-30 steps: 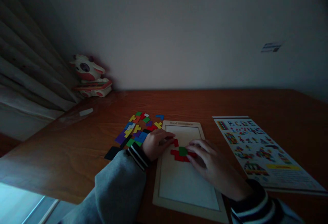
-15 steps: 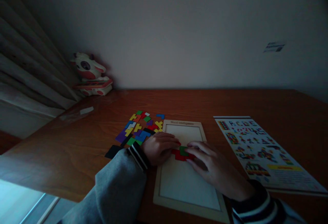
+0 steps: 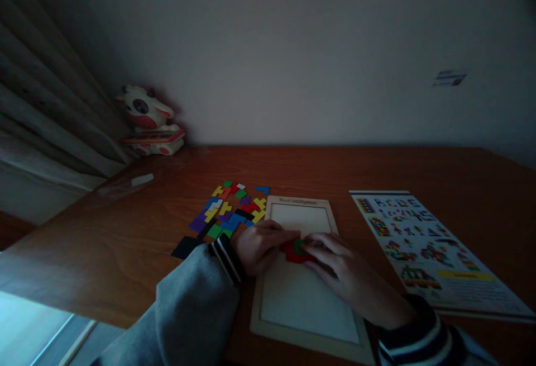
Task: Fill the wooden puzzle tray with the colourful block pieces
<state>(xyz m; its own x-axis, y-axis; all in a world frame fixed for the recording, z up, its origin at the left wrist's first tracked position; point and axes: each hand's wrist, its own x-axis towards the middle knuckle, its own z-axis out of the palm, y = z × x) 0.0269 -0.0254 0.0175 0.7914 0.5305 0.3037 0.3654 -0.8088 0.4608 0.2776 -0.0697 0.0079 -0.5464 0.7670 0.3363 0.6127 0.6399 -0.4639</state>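
A wooden-framed board (image 3: 260, 315) with a pale inside lies in front of me. On its middle sit red puzzle pieces (image 3: 294, 258) with a green puzzle piece (image 3: 298, 246) among them, all partly covered by my fingers. My left hand (image 3: 260, 245) comes in from the left, index finger stretched along the far edge of the red pieces, other fingers curled. From the right, my right hand (image 3: 335, 260) closes on the red and green pieces, fingers at the far side and thumb at the near side. Fingers hide where the pieces meet.
Several loose coloured puzzle pieces (image 3: 226, 208) lie left of the board, with a black piece (image 3: 185, 247) nearest me. A printed pattern sheet (image 3: 435, 243) lies at the right. A cow-shaped toy (image 3: 153, 120) stands at the back left by the curtain (image 3: 50, 92).
My left index finger has straightened and reached right along the red pieces. The right hand has barely moved, its fingers still on the pieces.
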